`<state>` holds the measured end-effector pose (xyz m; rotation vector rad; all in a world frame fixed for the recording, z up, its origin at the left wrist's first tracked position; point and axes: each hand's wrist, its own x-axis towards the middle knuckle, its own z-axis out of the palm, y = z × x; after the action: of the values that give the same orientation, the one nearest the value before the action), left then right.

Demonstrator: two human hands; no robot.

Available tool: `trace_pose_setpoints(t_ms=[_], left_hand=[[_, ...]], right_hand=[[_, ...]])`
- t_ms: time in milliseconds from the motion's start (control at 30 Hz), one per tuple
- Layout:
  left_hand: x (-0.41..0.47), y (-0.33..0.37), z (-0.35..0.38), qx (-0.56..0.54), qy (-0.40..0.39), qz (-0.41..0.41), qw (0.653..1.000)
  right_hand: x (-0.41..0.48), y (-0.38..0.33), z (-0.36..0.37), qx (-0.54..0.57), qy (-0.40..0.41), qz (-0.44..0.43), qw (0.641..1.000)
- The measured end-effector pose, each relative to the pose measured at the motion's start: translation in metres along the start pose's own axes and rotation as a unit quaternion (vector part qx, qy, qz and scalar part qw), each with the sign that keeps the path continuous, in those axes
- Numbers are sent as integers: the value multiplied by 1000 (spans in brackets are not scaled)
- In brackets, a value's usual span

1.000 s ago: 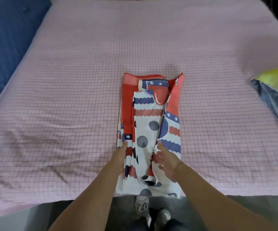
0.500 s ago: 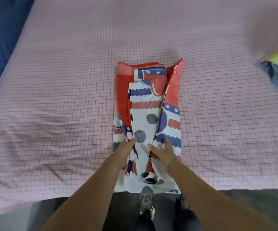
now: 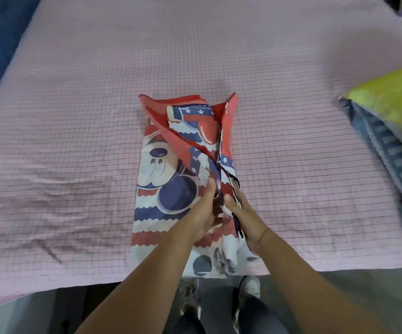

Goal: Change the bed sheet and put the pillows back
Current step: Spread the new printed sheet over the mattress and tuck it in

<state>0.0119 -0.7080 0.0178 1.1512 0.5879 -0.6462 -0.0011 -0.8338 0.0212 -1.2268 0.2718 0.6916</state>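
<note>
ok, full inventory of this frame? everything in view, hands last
folded sheet: 1, red, white and blue cartoon print, centre of bed at near edge, top layers lifted
checked sheet: 1, pink, spread over the bed
padded surface: 1, dark blue, along bed's left side
bundle: 1, yellow-green, right edge, on the patterned fabric
patterned fabric: 1, blue-grey, right edge of bed
floor: grey, below bed edge
shoes: 2, pale, on floor
left hand: grips a fold of the folded sheet
right hand: pinches the neighbouring fold

Bed [image 3: 74,141] open left; pillows [image 3: 388,112] crowd right edge.
</note>
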Motion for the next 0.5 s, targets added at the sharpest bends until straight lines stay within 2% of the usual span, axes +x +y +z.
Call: trace_pose_setpoints(t_ms=[167, 267, 367, 500], left_hand=[[11, -9, 86, 120, -54, -23, 991], [21, -28, 126, 145, -81, -36, 986], [19, -37, 159, 197, -89, -68, 974], [27, -53, 182, 275, -87, -91, 953]], right_hand=[[-33, -26, -75, 36, 42, 4, 998], [-53, -24, -117, 8, 68, 5, 998], [-70, -25, -149, -29, 127, 20, 991], [-79, -21, -180, -49, 161, 34, 985]])
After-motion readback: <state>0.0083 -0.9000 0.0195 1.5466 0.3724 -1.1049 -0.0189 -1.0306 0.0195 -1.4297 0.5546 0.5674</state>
